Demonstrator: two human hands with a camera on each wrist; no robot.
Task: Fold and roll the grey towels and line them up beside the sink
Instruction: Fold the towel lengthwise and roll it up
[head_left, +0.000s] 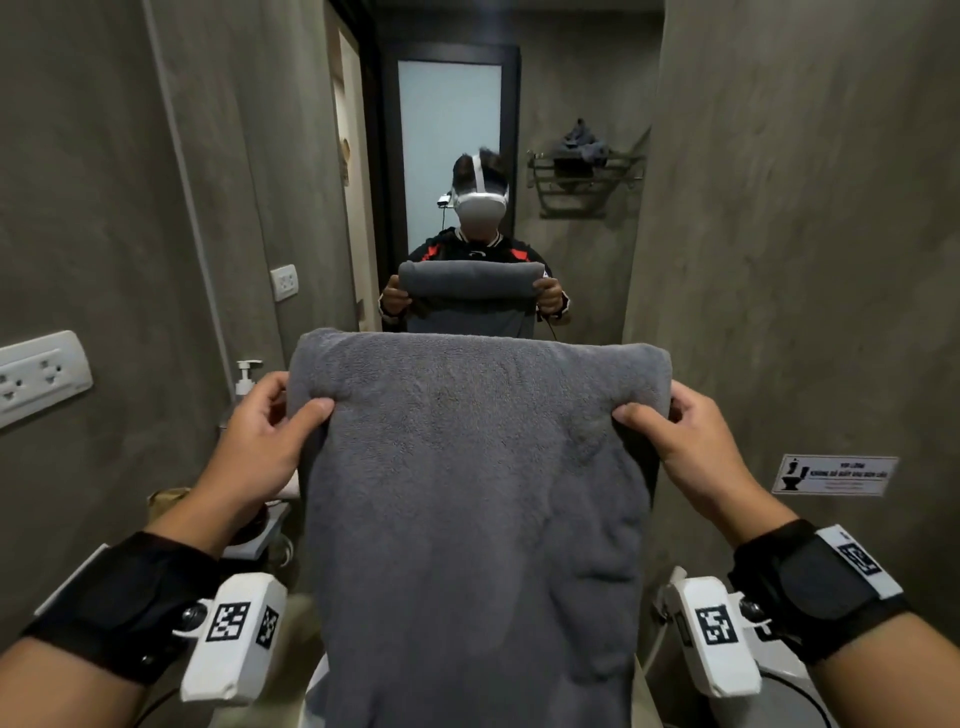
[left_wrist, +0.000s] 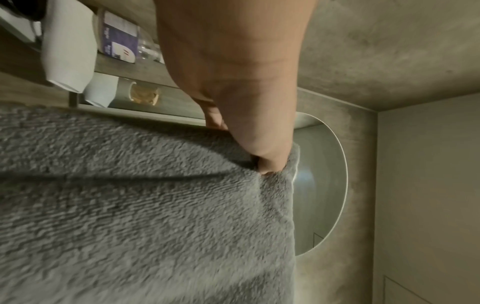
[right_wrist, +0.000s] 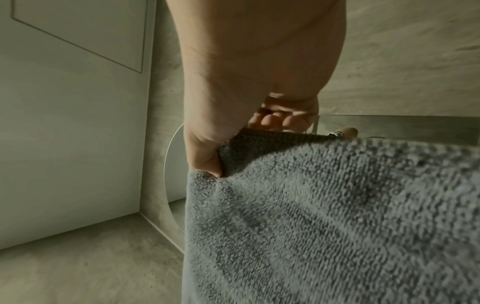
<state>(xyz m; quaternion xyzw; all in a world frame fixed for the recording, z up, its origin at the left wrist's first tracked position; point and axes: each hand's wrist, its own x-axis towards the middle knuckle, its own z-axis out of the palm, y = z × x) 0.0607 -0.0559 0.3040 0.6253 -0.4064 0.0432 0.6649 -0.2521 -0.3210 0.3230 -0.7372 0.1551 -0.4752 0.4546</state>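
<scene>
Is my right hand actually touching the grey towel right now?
Touching. The right wrist view shows the right hand pinching the grey towel at its top corner, thumb pressed into the cloth; the head view agrees.

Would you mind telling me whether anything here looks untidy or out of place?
Only one thing: a dark cloth sits bunched in a heap on the wall rack, seen in the mirror. The grey towel hangs evenly, left hand and right hand pinching its top corners.

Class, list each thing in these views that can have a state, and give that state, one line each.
grey towel: held up, top edge rolled over, rest hanging.
left hand: pinches the towel's left top corner.
right hand: pinches the right top corner.
wall rack: holds dark cloth.
</scene>
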